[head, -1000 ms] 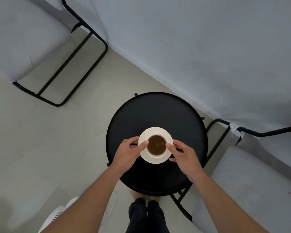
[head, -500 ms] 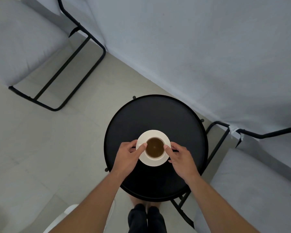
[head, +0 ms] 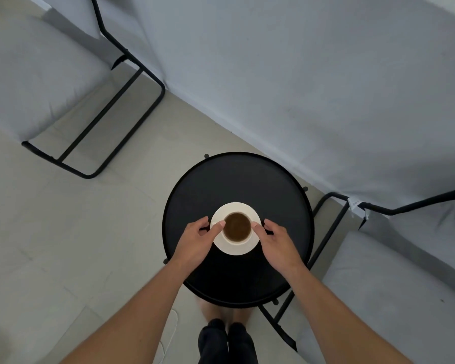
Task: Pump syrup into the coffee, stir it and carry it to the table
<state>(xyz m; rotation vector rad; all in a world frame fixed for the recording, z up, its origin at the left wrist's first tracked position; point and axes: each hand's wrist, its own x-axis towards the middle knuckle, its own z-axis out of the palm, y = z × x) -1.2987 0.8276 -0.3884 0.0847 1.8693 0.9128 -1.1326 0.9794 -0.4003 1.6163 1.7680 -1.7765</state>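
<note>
**Head view: cup and saucer at the table**

Head view, looking down on round black table (head: 237, 185). White saucer (head: 241, 246) with cup of coffee (head: 237, 227) over table centre, slightly toward the near edge. Left hand (head: 196, 240) pinching saucer's left rim; right hand (head: 277, 241) pinching right rim. Grey chairs (head: 37, 82) flanking table.

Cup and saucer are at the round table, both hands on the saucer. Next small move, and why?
Probably lower it the last bit, then loosen both hands. The left hand and right hand pinch opposite edges of the saucer over the black table; whether it already rests there is unclear. The coffee looks level.
</note>
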